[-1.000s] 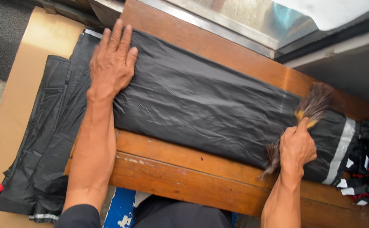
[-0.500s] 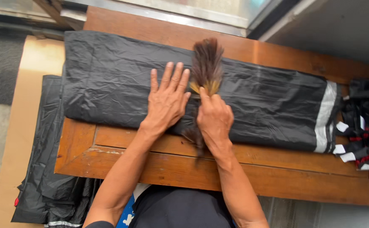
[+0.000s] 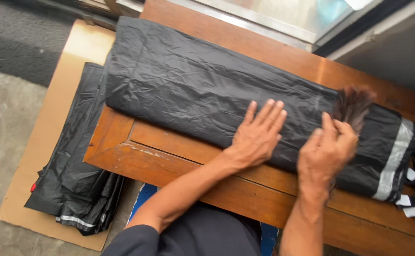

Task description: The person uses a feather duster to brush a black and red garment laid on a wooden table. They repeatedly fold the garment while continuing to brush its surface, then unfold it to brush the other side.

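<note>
I see the left hand (image 3: 257,137) pressed flat, fingers spread, on the black bag (image 3: 207,97). The bag lies folded into a long strip on the wooden table (image 3: 122,142), under and ahead of both hands.

The right hand (image 3: 328,154) is closed around the handle of a brush (image 3: 352,104). The bristles fan out just beyond its fingertips and rest on the bag; they are blurred.

Handling, as I judge it: the bag is thin plastic film, light, limp and creased, and probably slippery against the wood. It holds no shape when lifted. It is best pinned with a flat palm, as the left hand does, or taken at a folded edge; a pinch mid-sheet would only bunch it.

Orientation: the bag's long axis runs across the table, from far beyond the left hand to past the right hand. The end beyond the right hand carries a grey band (image 3: 395,159).

A pile of black bags (image 3: 72,175) lies on cardboard (image 3: 74,52), well left of the left hand, below table level.
</note>
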